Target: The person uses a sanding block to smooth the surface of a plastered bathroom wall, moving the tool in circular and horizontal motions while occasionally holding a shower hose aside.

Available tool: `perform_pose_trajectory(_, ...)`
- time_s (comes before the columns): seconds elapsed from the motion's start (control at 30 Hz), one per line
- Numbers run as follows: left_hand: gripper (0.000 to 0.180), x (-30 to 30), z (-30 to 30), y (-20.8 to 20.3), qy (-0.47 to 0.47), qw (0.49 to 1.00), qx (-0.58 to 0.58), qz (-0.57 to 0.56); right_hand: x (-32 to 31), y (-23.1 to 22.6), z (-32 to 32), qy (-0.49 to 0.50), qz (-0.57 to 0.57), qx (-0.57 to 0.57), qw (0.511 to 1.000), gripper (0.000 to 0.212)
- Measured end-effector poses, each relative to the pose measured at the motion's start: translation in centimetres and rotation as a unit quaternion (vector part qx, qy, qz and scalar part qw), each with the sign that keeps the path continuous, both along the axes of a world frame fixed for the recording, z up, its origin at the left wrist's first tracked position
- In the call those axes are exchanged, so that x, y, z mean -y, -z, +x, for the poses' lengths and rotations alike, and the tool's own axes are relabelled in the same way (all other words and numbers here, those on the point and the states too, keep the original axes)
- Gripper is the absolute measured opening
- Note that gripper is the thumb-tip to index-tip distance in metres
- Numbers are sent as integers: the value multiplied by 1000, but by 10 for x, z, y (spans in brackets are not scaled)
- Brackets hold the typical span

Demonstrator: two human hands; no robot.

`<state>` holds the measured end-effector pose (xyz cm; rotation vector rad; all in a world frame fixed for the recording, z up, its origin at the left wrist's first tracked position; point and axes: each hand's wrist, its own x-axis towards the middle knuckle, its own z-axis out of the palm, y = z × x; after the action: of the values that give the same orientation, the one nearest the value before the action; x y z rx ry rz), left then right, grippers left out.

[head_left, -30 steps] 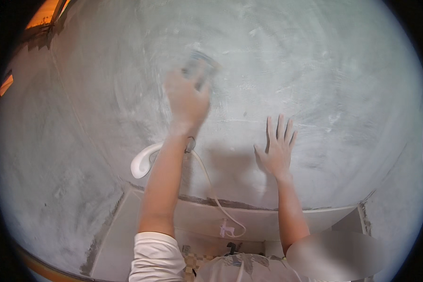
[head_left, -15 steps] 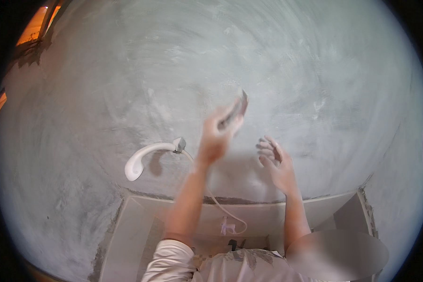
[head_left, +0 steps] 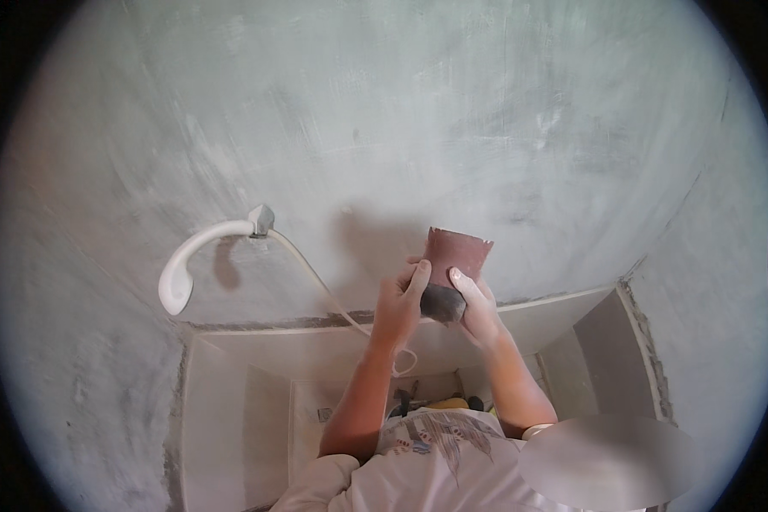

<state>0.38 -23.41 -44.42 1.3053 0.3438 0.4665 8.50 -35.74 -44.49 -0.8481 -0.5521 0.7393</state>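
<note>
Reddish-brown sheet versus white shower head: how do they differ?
The sheet is reddish-brown with a ragged edge; the shower head is white and smoothly curved. The left hand and right hand grip the sheet, while the shower head sits in a wall bracket. Both show against the grey wall.

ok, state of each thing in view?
Reddish-brown rectangular sheet: held in both hands, dark lower part bent
Left hand: gripping its left side
Right hand: gripping its right side
White curved shower head: hung in grey bracket
Thin white hose: curving downward
Grey wall: streaked, patchy
</note>
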Motion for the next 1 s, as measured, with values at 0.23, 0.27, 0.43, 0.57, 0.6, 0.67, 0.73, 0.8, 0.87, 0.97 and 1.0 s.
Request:
perform_pose_trajectory(0.23,37,-2,1,18,-152,964,-17,216,-9,9,-1,69,-28,73,995,58)
perform_pose_trajectory(0.27,37,-4,1,23,-154,965,-16,212,-11,8,-1,121,-60,79,988,57)
perform_pose_trajectory(0.43,29,-32,-6,49,-217,943,-6,254,-6,34,56,143,-167,23,975,53)
perform_pose_trajectory(0.57,28,-58,-24,52,-257,938,-14,230,-13,12,86,329,-107,150,926,72)
perform_pose_trajectory(0.6,28,-65,-27,53,-263,940,-22,215,-12,0,90,354,-110,179,911,74)
perform_pose_trajectory(0.67,29,-71,-29,51,-259,944,-30,203,-8,-8,104,495,-233,338,766,73)
perform_pose_trajectory(0.73,27,-71,-29,45,-262,946,-29,186,-22,-6,116,558,-270,350,703,72)
perform_pose_trajectory(0.8,26,-78,-31,47,-264,948,-47,173,-40,0,105,607,-309,362,636,70)
perform_pose_trajectory(0.87,26,-83,-30,50,-262,950,-64,158,-52,3,88,567,-326,419,630,70)
perform_pose_trajectory(0.97,27,-90,-30,55,-268,952,-60,137,-33,1,75,452,-326,450,698,70)
perform_pose_trajectory(1.0,28,-93,-30,58,-273,953,-55,121,-27,1,78,449,-335,448,696,70)
